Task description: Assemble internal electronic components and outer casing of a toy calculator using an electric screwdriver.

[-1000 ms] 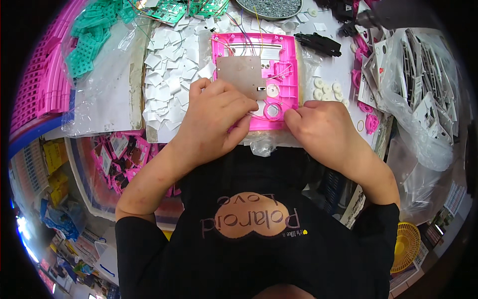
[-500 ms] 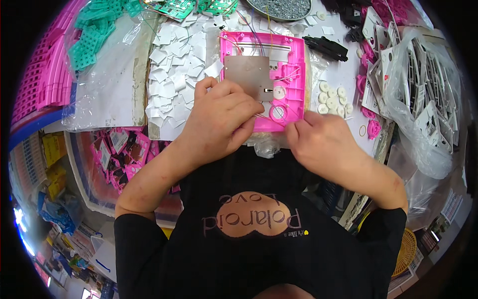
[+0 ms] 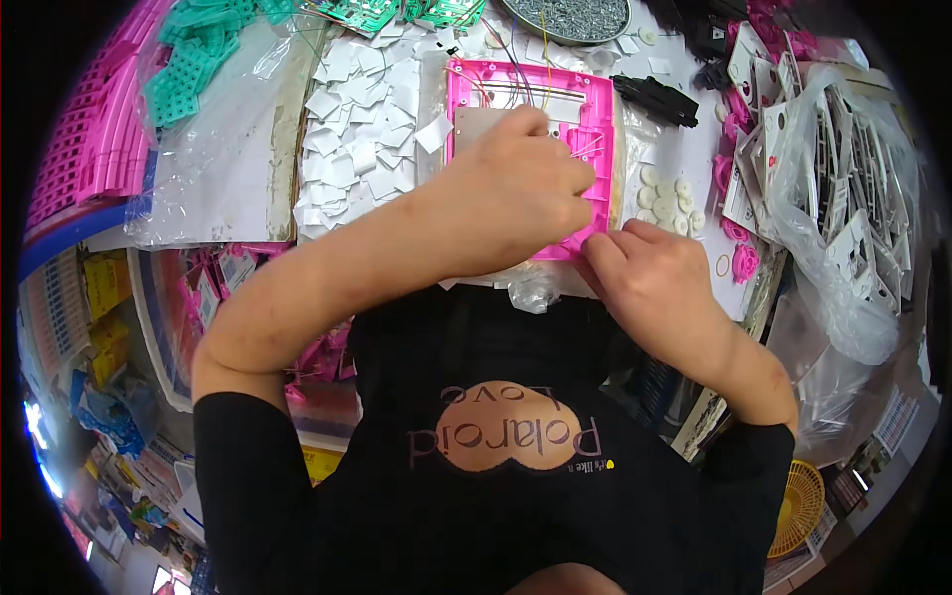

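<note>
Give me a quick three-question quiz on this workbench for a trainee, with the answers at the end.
1. True or false: the cluster of round white parts lies right of the pink housing.
2. What lies beside the housing's upper right corner? A) green circuit boards B) black plastic part C) yellow basket
3. Fill in: the person's ____ hand covers part of the grey plate.

Key: 1. True. 2. B. 3. Left hand.

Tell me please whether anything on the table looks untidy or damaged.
The white slips left of the pink case look untidy: they overlap at many angles. I see no clear damage, but the left hand hides part of the case.
</note>
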`<state>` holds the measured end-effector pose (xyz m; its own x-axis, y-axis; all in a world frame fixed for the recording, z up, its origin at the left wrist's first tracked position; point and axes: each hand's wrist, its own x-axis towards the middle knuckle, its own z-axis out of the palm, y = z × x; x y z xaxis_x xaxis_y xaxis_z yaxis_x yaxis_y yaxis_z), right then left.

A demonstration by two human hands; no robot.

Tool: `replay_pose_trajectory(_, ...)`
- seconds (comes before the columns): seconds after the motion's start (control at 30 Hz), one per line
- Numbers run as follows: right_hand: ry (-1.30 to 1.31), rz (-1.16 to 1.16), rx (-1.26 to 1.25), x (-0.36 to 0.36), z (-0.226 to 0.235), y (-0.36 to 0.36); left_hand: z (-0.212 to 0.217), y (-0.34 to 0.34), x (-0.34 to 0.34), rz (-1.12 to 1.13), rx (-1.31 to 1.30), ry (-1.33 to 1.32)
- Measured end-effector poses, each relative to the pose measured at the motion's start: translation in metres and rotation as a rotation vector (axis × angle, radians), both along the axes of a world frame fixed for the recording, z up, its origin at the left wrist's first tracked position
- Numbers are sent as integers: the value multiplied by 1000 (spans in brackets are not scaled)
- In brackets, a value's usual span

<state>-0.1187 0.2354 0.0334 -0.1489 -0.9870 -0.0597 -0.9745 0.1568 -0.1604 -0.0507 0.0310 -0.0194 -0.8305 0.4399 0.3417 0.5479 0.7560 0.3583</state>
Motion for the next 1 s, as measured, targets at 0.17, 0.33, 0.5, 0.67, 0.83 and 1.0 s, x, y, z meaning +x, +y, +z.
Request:
replay_pose_trajectory(0.17,-72,-59,-233,7,-22,16,0,2,-12,-99,-117,74)
replay_pose_trajectory(0.33,-5,-36,-60,9,-7,9,3,8,-7,136,-4,-87)
replay_pose_trajectory(0.5,12,46,63,3,3,-9,-4,14,5,281,336,37)
replay_pose_trajectory(0.67,-381,53,-255,-29,-38,19,-1,8,50,173,339,-144)
replay_pose_trajectory(0.83,-525,-66,-385,-22,-67,35,-6,21,56,142,253,-52)
replay_pose_trajectory(1.0,-594,-163,-413,-15,-69,37,-11,27,55,119,88,-40)
